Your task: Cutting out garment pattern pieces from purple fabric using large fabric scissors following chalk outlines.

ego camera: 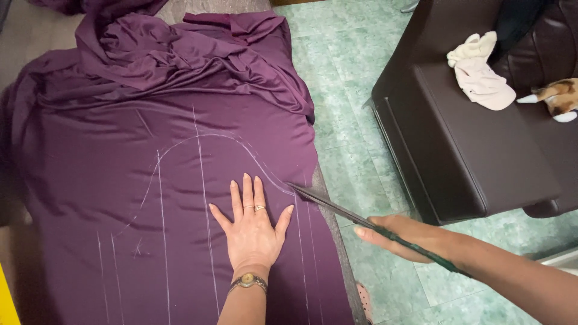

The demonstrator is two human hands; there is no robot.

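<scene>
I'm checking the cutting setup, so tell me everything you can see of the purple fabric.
The purple fabric is a deep plum, smooth, slightly shiny cloth that looks like a stretchy knit. Its near part lies spread flat, while the far end is bunched in loose folds. White chalk lines, straight ones and a curved arch, mark it. The left hand presses flat on it with fingers spread, and the tip of the scissors in the right hand meets its right edge.
</scene>
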